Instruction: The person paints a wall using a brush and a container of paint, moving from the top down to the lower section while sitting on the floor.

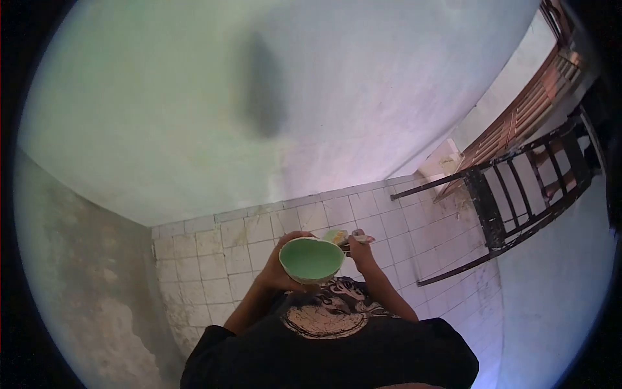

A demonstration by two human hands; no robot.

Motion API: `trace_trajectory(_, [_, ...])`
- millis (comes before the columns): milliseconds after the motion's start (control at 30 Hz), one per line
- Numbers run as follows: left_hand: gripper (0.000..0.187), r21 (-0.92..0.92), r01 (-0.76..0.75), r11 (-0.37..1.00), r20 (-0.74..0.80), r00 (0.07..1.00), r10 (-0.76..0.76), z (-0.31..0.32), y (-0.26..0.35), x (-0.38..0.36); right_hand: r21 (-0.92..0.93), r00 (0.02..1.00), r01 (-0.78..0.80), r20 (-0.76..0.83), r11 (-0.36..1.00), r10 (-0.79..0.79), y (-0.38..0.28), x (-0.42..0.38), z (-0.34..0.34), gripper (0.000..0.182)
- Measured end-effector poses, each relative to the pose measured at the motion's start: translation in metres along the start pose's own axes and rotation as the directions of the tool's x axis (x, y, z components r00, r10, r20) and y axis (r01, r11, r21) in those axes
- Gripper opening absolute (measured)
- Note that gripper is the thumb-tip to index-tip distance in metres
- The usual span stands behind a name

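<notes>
A container of light green paint (pixel 311 259) is in front of my chest, its opening facing up. My left hand (pixel 277 272) curls round its left side and gripper-like fingers reach along the far rim. In my right hand (pixel 357 251), beside the container's right rim, is a paintbrush (pixel 335 236). Its bristle end carries greenish-yellow paint and sits close to the rim; the pale handle end (pixel 367 239) sticks out to the right of the fingers.
A wall (pixel 194 129) ahead is pale green at left and bluish-white at right. The side wall (pixel 110 305) at left is stained. White tiles (pixel 236 260) with paint marks cover the floor. A dark slatted frame with legs (pixel 508 201) stands at right, near brown bars (pixel 518 117).
</notes>
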State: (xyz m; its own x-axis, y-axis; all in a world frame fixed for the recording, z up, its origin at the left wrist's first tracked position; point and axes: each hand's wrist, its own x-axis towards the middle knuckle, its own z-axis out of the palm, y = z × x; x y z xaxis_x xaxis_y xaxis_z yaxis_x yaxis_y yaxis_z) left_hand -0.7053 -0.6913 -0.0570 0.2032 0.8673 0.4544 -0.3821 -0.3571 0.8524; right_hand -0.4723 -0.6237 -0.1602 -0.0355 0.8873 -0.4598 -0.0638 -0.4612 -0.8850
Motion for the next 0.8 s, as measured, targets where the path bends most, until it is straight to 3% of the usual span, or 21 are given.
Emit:
trace_trajectory(100, [0.106, -0.03, -0.014, 0.999, -0.049, 0.999, 0.012, 0.004, -0.001, -0.001, -0.13, 0.998, -0.003, 0.062, 0.991, 0.011, -0.004, 0.001, -0.001, 0.009])
trace_trajectory(167, [0.105, 0.03, -0.014, 0.999, -0.085, 0.996, 0.017, 0.008, 0.008, -0.001, -0.172, 0.984, 0.154, 0.119, 0.973, -0.135, -0.004, 0.0, 0.002, 0.019])
trace_trajectory(200, [0.104, 0.11, -0.005, 0.994, -0.08, 0.997, 0.013, 0.009, 0.006, -0.002, -0.193, 0.986, 0.143, 0.118, 0.971, -0.122, -0.002, 0.0, -0.001, 0.019])
trace_trajectory(267, [0.103, 0.121, -0.023, 0.992, -0.073, 0.997, 0.032, 0.009, 0.0, -0.005, -0.296, 0.919, 0.358, 0.277, 0.885, -0.279, -0.003, -0.005, -0.002, 0.02])
trace_trajectory(333, [0.104, 0.091, -0.023, 0.996, -0.056, 0.998, 0.028, 0.011, -0.002, -0.003, -0.317, 0.943, 0.309, 0.227, 0.896, -0.245, -0.008, -0.005, 0.0, 0.018])
trace_trajectory(400, [0.104, 0.051, 0.001, 0.999, -0.062, 0.998, 0.003, 0.015, -0.002, -0.004, -0.239, 0.994, 0.03, 0.106, 0.971, -0.004, -0.012, -0.003, 0.001, 0.018])
trace_trajectory(567, [0.107, 0.097, 0.04, 0.994, -0.025, 0.999, -0.038, 0.01, -0.004, -0.006, -0.159, 0.995, 0.038, 0.093, 0.986, -0.023, 0.013, 0.012, -0.006, 0.02])
trace_trajectory(633, [0.108, 0.009, 0.007, 1.0, -0.015, 1.0, -0.007, 0.009, -0.007, -0.001, -0.115, 0.997, 0.013, 0.072, 0.993, -0.005, 0.009, 0.01, -0.004, 0.02])
trace_trajectory(733, [0.108, 0.053, -0.04, 0.998, 0.052, 0.998, 0.037, 0.002, -0.012, 0.004, -0.119, 1.0, 0.017, 0.012, 0.993, -0.015, -0.004, 0.0, 0.004, 0.021])
trace_trajectory(767, [0.109, -0.126, 0.052, 0.991, 0.047, 0.998, -0.047, 0.0, -0.022, 0.003, -0.064, 0.999, -0.005, 0.032, 0.998, 0.007, 0.002, 0.008, -0.001, 0.023])
trace_trajectory(800, [0.109, -0.096, 0.076, 0.993, 0.082, 0.994, -0.068, -0.002, -0.024, 0.002, -0.007, 0.998, -0.03, 0.057, 1.0, 0.031, 0.009, 0.011, -0.003, 0.025])
